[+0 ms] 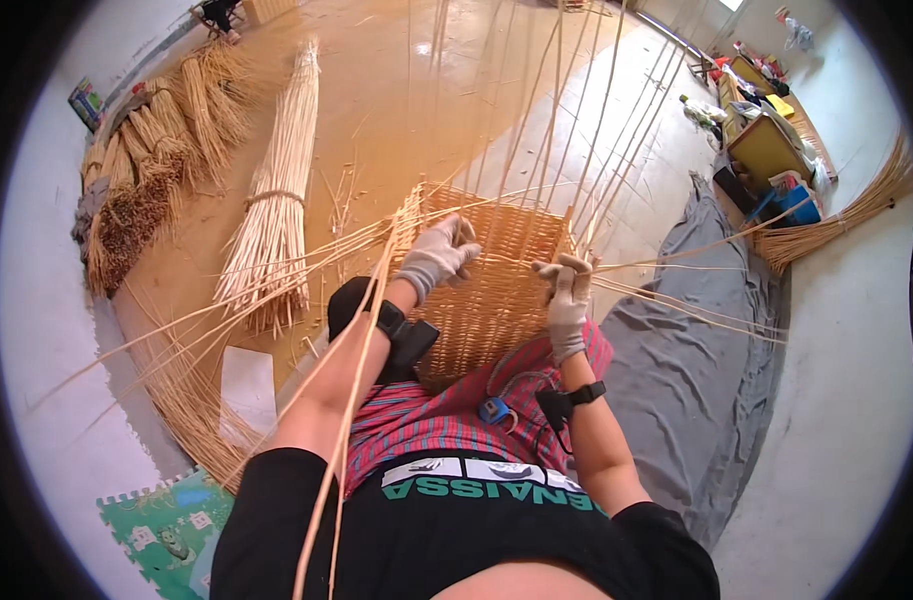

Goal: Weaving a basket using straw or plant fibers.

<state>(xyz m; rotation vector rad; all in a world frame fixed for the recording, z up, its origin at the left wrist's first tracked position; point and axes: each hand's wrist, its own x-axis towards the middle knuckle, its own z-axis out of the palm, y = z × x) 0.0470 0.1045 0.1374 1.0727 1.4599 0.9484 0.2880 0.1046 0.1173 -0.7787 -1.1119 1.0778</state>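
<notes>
A half-woven wicker basket [486, 315] stands in front of my lap, its tall upright rods [551, 110] rising from the far side. My left hand [441, 258], in a pale work glove, is at the basket's upper left with its fingers curled. Whatever those fingers hold is hidden. Gloved as well, my right hand [568, 290] is closed at the basket's right corner. I cannot make out what lies in its grip. Loose wicker rods [346, 245] fan out to the left past my left hand, and other thin rods [676, 305] stick out to the right.
A tied bundle of pale rods [276, 200] lies on the floor, with darker bundles [156, 140] along the left wall. Grey cloth [676, 400] covers the floor at right. A blue tape measure [494, 410] rests on the striped cloth [426, 415] over my lap.
</notes>
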